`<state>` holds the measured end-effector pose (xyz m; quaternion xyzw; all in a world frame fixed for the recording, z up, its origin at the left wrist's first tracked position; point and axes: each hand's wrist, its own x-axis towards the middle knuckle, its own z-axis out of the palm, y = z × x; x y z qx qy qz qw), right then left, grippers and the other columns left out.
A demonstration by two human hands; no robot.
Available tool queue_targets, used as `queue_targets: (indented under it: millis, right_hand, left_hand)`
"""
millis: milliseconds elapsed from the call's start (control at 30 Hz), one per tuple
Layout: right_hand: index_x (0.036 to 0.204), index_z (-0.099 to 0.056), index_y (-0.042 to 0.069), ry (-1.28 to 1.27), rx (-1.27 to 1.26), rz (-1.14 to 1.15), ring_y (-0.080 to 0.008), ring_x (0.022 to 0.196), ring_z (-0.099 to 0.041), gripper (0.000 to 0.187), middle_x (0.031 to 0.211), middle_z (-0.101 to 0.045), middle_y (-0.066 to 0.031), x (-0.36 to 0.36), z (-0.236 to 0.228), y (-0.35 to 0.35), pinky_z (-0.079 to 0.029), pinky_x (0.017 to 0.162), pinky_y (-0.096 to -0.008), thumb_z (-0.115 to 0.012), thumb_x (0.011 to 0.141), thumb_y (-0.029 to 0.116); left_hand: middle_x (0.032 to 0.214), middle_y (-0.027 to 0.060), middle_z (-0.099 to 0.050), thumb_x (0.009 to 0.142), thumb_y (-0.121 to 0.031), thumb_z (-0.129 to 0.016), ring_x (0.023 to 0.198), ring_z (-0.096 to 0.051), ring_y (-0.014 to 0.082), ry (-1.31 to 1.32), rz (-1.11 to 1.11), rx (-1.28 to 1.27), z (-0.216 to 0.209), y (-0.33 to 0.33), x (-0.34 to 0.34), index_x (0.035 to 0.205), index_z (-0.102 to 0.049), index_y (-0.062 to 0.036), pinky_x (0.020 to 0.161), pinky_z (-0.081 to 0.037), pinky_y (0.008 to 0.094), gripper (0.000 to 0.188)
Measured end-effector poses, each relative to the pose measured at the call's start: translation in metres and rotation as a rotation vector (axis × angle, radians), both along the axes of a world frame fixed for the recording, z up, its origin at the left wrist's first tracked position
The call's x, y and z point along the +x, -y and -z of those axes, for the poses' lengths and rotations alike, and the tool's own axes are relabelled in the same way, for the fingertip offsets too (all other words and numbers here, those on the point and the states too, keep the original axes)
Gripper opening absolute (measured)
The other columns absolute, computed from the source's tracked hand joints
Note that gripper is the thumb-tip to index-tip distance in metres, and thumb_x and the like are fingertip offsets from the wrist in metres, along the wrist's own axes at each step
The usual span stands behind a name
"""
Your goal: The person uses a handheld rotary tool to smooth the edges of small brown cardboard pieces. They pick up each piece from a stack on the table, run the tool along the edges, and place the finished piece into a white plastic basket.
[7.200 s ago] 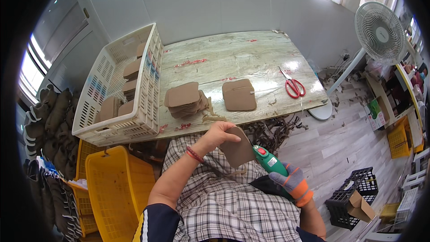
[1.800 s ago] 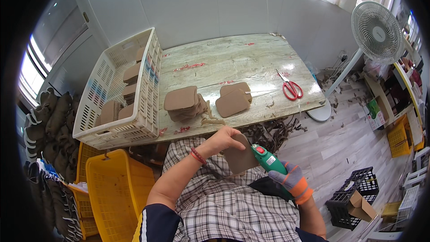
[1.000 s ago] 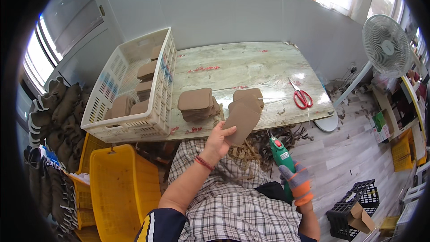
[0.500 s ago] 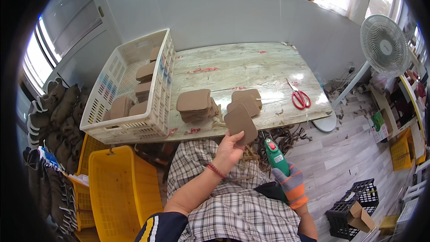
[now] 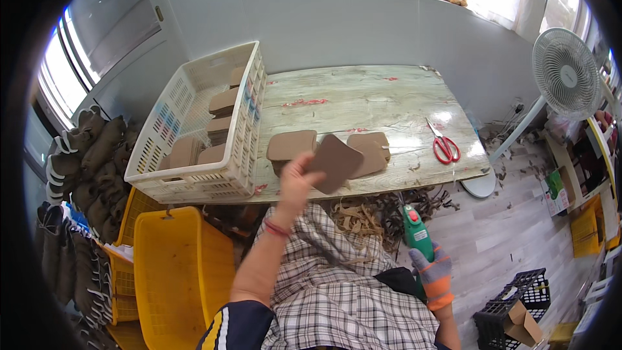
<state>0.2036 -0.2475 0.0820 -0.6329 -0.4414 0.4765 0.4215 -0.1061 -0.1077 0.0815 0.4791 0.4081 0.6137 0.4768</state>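
My left hand (image 5: 297, 186), bare and slightly blurred, grips a flat brown pad (image 5: 338, 165) with rounded corners by its left edge, above the table's front edge. Just behind that hand lies a stack of similar pads (image 5: 291, 144), partly covered by it. To the right of the held pad, a smaller pile of pads (image 5: 369, 153) lies spread on the table. My right hand (image 5: 432, 273), in a grey and orange glove, is wrapped round a green electric cutter (image 5: 417, 232) with a red switch, pointing away from me over my lap's right side.
Red-handled scissors (image 5: 446, 146) lie on the worn table (image 5: 363, 94) at right. A white crate (image 5: 194, 181) with more pads stands at its left end. Below are a yellow bin (image 5: 165, 266) and strips of offcuts (image 5: 356, 219). A white fan (image 5: 567, 74) stands at right.
My left hand has swung left and away from the cutter with the brown pad, which has turned and now hangs between the two piles. The right hand still holds the cutter.
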Motion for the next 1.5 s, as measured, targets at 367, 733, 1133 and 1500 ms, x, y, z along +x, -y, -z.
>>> queue_targets:
  millis: [367, 733, 1133, 1500]
  right_hand:
    - [0.106, -0.059, 0.001, -0.008, -0.005, -0.005, -0.0069, 0.057, -0.052, 0.037, 0.073, -0.059, -0.0008, 0.006, 0.013, -0.003, -0.044, 0.05, -0.0233, -0.073, 0.08, 0.023]
    - [0.104, -0.06, 0.002, 0.008, -0.036, 0.026, -0.0082, 0.053, -0.053, 0.036, 0.069, -0.06, -0.0016, 0.011, 0.028, -0.006, -0.043, 0.049, -0.0245, -0.073, 0.08, 0.025]
    - [0.103, -0.06, 0.002, 0.11, -0.036, 0.04, -0.0109, 0.051, -0.055, 0.039, 0.065, -0.061, -0.0037, 0.011, 0.032, -0.016, -0.045, 0.05, -0.0272, -0.073, 0.079, 0.029]
    - [0.103, -0.058, -0.001, 0.052, 0.029, 0.099, -0.0072, 0.055, -0.052, 0.037, 0.069, -0.06, -0.0025, 0.014, 0.011, -0.018, -0.043, 0.051, -0.0236, -0.073, 0.08, 0.025]
  left_hand:
    - [0.102, 0.0105, -0.059, 0.073, -0.006, -0.052, 0.105, -0.048, 0.0301, -1.519, -0.525, 0.267, -0.028, -0.092, -0.09, 0.097, -0.068, -0.0081, 0.093, -0.035, 0.0429, 0.029]
    - [0.113, 0.0139, -0.05, 0.069, -0.026, -0.073, 0.113, -0.041, 0.0295, -1.478, -0.246, 0.023, 0.071, -0.077, 0.061, 0.111, -0.051, 0.0017, 0.094, -0.032, 0.0437, 0.055]
    - [0.099, 0.0053, -0.058, 0.079, -0.002, -0.068, 0.087, -0.058, 0.0179, 0.34, -0.021, -0.206, 0.068, -0.046, 0.099, 0.097, -0.048, -0.0046, 0.073, -0.049, 0.0314, 0.027]
    - [0.115, 0.0095, -0.058, 0.086, 0.002, -0.058, 0.108, -0.056, 0.0228, 1.166, 0.184, -0.347, 0.049, -0.017, 0.173, 0.117, -0.05, -0.0018, 0.097, -0.045, 0.0383, 0.032]
